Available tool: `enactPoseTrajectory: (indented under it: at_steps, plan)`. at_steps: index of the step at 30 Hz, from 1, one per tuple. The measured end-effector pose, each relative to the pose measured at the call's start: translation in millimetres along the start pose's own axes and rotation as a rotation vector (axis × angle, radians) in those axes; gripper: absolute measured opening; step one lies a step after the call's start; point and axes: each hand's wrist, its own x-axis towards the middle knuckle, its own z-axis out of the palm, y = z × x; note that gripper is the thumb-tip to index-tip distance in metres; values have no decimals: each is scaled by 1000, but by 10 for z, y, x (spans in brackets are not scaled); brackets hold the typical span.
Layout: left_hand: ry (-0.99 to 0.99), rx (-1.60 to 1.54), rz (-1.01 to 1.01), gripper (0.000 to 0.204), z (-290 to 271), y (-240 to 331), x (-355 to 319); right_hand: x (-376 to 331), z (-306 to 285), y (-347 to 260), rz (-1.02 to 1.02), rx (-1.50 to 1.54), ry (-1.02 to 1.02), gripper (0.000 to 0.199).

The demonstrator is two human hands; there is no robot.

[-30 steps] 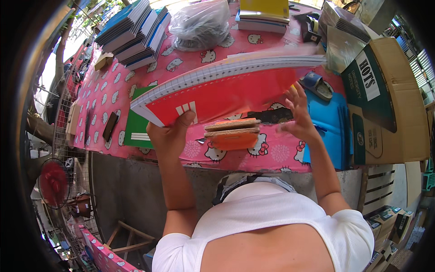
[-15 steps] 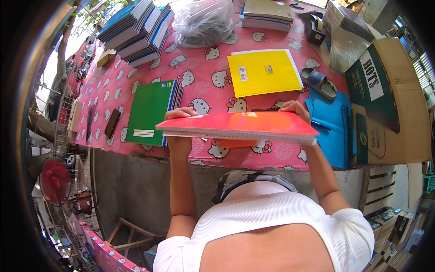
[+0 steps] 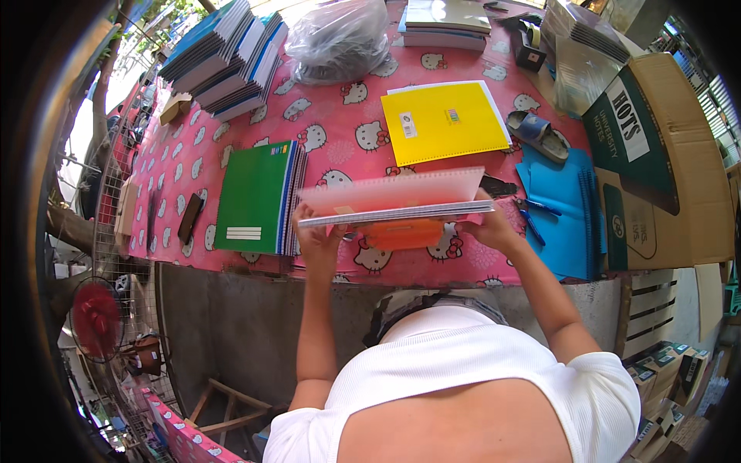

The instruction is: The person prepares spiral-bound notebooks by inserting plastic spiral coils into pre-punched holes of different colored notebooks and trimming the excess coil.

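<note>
Between my two hands, above the near part of the table, is a spiral notebook (image 3: 392,193) with a pinkish-red cover and white page edges facing me. My left hand (image 3: 317,238) grips its left end, with the thumb below the page edges. At the other end my right hand (image 3: 492,228) holds it, some of its fingers hidden behind. Under the notebook lies an orange item (image 3: 403,234), partly covered. Left of it sits a stack of spiral notebooks with a green one (image 3: 255,197) on top. A yellow notebook (image 3: 446,123) lies farther back over white sheets.
Blue notebooks (image 3: 567,231) with blue pens (image 3: 532,225) lie at the right, beside a cardboard box (image 3: 656,170). A slipper (image 3: 538,135) is behind them. At the back stand notebook stacks (image 3: 224,58), a plastic bag (image 3: 337,42) and a tape dispenser (image 3: 529,48). A phone-like object (image 3: 190,218) lies left.
The notebook has tilted and come away from the right, so its page edges show more. My right hand has moved down and left; the two pens now show more.
</note>
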Motion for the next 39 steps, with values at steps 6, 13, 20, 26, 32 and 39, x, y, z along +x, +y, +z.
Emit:
enactPoseTrajectory:
  at_steps: [6,13,20,26,32,39]
  plan:
    - [25,185,65,71,76,-389,-7,-7,178,-38,-99,247,107,46]
    - [240,639,530,97,628,461,103,-195,387,94,-20,37,231,35]
    - [-555,1133,575,68,1339,692,103,-222,-1033,220,84,-712,251,12]
    - [-513,814,592,27,1438,633,220,-621,-2226,789,707,-1129,496,30]
    - [-414,744,544,16,1446,642,225,-253,-1153,-620,-82,-661,324,33]
    - [-418,765,480,17,1452,711,176,-63,-748,-1195,-137,-238,345,22]
